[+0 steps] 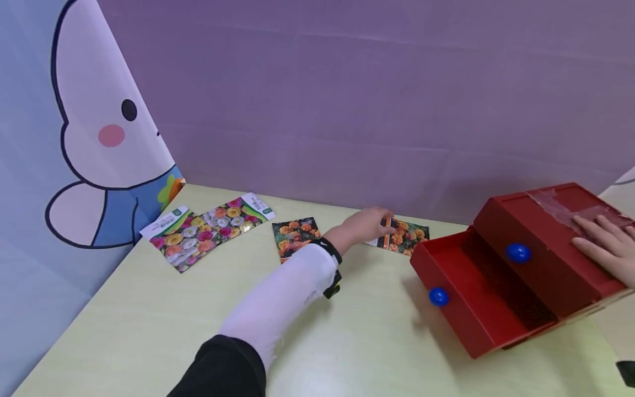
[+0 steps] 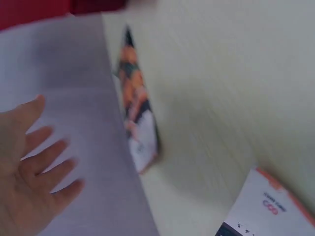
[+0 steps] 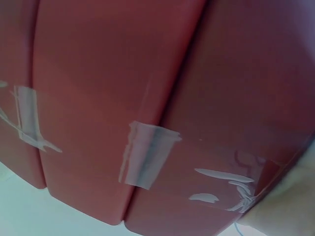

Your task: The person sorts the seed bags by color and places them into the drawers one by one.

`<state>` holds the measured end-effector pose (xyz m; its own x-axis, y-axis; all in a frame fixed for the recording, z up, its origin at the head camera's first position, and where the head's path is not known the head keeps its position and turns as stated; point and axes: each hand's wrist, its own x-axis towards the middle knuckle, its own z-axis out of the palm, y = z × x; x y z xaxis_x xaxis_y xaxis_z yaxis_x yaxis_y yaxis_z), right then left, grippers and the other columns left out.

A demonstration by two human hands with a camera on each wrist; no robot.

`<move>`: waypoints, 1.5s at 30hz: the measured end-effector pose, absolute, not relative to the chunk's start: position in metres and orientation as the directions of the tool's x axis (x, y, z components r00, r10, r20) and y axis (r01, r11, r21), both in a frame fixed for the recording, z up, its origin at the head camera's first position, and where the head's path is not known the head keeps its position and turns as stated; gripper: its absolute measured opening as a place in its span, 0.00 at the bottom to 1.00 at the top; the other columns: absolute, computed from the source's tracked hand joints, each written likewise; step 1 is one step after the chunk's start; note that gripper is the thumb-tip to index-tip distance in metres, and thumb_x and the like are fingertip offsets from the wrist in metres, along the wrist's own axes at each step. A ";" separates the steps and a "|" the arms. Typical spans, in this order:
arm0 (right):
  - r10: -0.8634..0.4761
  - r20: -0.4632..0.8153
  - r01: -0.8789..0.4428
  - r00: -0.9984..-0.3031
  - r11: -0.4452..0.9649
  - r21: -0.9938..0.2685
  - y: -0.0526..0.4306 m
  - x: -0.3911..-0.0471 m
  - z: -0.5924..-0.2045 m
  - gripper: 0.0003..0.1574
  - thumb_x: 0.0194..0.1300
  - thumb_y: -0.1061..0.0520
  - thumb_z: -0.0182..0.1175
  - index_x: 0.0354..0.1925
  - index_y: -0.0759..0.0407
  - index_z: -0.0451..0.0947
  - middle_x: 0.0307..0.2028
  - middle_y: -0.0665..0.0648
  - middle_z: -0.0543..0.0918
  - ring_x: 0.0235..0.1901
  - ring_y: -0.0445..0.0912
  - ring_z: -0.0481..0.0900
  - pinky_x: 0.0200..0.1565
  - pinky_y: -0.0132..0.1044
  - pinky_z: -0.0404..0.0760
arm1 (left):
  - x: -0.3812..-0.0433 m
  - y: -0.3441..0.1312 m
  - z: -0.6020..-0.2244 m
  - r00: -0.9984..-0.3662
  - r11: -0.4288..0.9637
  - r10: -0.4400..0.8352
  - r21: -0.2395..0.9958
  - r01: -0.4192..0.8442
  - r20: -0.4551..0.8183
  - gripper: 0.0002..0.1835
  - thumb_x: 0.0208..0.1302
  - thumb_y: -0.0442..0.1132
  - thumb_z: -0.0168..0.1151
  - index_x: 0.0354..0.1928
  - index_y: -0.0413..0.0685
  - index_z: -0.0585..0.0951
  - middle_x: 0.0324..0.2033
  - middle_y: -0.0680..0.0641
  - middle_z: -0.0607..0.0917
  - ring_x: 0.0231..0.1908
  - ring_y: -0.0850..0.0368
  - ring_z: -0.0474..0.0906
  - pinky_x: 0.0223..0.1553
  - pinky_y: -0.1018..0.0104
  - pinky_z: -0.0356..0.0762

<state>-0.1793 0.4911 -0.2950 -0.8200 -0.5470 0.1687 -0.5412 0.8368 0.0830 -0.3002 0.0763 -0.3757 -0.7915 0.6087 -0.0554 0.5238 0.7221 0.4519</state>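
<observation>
My left hand (image 1: pixel 364 223) is over a flat packet printed with orange flowers (image 1: pixel 409 237) at the back of the table. In the left wrist view that packet (image 2: pixel 135 98) looks blurred, and the hand (image 2: pixel 34 182) has its fingers spread apart, gripping nothing. On the right, a red box (image 1: pixel 555 248) with drawers stands tilted, its lower drawer (image 1: pixel 488 286) pulled out. My right hand (image 1: pixel 607 248) lies on the box's top with straight fingers. In the right wrist view, clear tape (image 3: pixel 150 155) crosses the seams of the red box (image 3: pixel 103 98).
Another orange-flower packet (image 1: pixel 292 234) lies partly behind my left forearm. Farther left are overlapping packets with many-coloured flowers (image 1: pixel 213 229). Blue round knobs (image 1: pixel 439 296) stick out from the box. A purple sheet (image 1: pixel 322 110) closes off the table's back edge.
</observation>
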 end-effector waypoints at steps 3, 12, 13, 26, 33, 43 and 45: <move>-0.744 0.225 -0.690 -0.630 0.668 0.277 0.501 -0.181 -0.298 0.61 0.51 0.70 0.49 0.71 0.34 0.29 0.73 0.53 0.29 0.69 0.57 0.26 0.62 0.70 0.33 | -0.316 0.081 -0.382 -0.837 0.787 0.546 0.358 0.503 -0.023 0.37 0.65 0.58 0.49 0.71 0.52 0.54 0.70 0.47 0.57 0.68 0.51 0.48 0.67 0.52 0.54; -0.762 0.256 -0.712 -0.595 0.647 0.272 0.502 -0.176 -0.305 0.46 0.66 0.58 0.43 0.71 0.35 0.32 0.73 0.56 0.31 0.69 0.59 0.28 0.64 0.65 0.30 | -0.328 0.095 -0.414 -0.859 0.842 0.503 0.279 0.462 -0.093 0.53 0.55 0.64 0.56 0.72 0.50 0.39 0.73 0.44 0.41 0.70 0.46 0.34 0.67 0.42 0.45; -0.764 0.276 -0.717 -0.582 0.643 0.269 0.501 -0.173 -0.304 0.40 0.69 0.51 0.41 0.72 0.36 0.34 0.73 0.57 0.33 0.69 0.59 0.30 0.65 0.64 0.30 | -0.329 0.099 -0.417 -0.858 0.845 0.505 0.258 0.468 -0.097 0.54 0.53 0.65 0.57 0.72 0.50 0.40 0.73 0.43 0.43 0.70 0.46 0.36 0.68 0.44 0.46; -0.778 0.330 -0.734 -0.535 0.621 0.274 0.497 -0.163 -0.297 0.53 0.57 0.26 0.43 0.72 0.47 0.43 0.72 0.64 0.42 0.68 0.62 0.36 0.67 0.58 0.31 | -0.331 0.110 -0.438 -0.852 0.877 0.472 0.026 0.479 -0.227 0.57 0.46 0.73 0.54 0.72 0.55 0.44 0.70 0.51 0.57 0.68 0.54 0.50 0.68 0.57 0.53; -0.771 0.385 -0.744 -0.507 0.617 0.255 0.491 -0.165 -0.295 0.48 0.63 0.27 0.35 0.71 0.53 0.49 0.72 0.66 0.45 0.68 0.63 0.38 0.68 0.57 0.33 | -0.322 0.109 -0.428 -0.882 0.893 0.417 -0.083 0.443 -0.219 0.52 0.43 0.78 0.48 0.67 0.53 0.61 0.61 0.48 0.65 0.53 0.58 0.68 0.53 0.68 0.74; -0.769 0.413 -0.770 -0.487 0.601 0.212 0.490 -0.172 -0.295 0.47 0.63 0.28 0.37 0.71 0.53 0.51 0.72 0.66 0.46 0.68 0.63 0.38 0.67 0.58 0.34 | -0.316 0.102 -0.403 -0.875 0.867 0.420 -0.179 0.465 -0.241 0.43 0.47 0.74 0.51 0.61 0.56 0.70 0.58 0.51 0.72 0.56 0.55 0.66 0.57 0.61 0.68; -0.770 0.406 -0.774 -0.493 0.601 0.200 0.490 -0.173 -0.295 0.47 0.62 0.28 0.40 0.71 0.51 0.50 0.72 0.66 0.46 0.68 0.63 0.38 0.67 0.58 0.34 | -0.321 0.099 -0.407 -0.879 0.883 0.412 -0.133 0.450 -0.239 0.39 0.47 0.72 0.54 0.57 0.57 0.74 0.55 0.51 0.74 0.54 0.55 0.68 0.57 0.59 0.68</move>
